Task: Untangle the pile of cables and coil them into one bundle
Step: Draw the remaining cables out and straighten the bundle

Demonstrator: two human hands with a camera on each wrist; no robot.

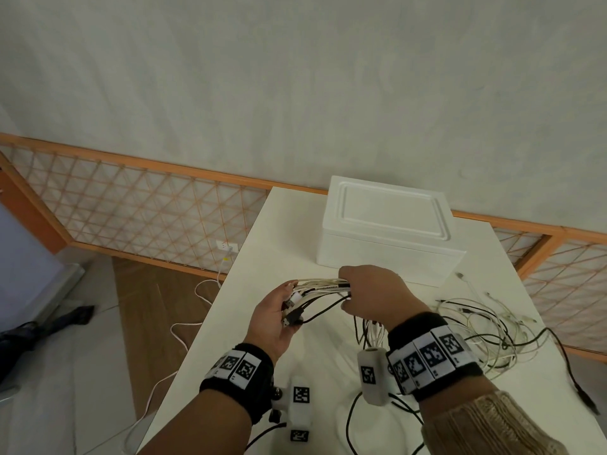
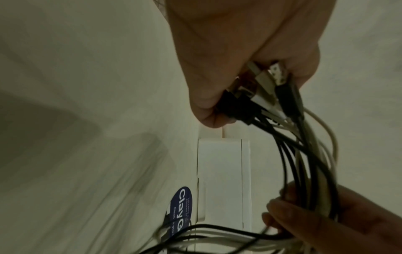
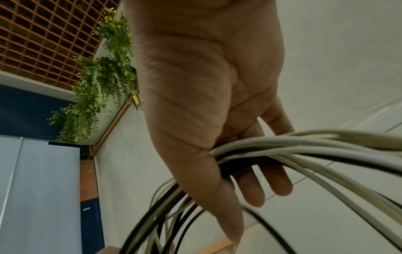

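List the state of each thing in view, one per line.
left hand: grips the plug ends together.
right hand: curled round the gathered cables.
cables: gathered span held between the hands; the rest loose and tangled on the table.
white box: lid closed.

box label – text partly behind cables | black cable – plug blurred

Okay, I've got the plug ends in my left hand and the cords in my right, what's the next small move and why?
Probably slide the right hand along the cables toward the loose tangle on the table, then fold a first loop back. The left hand already pinches the plugs together, but the tails lie uncoiled.
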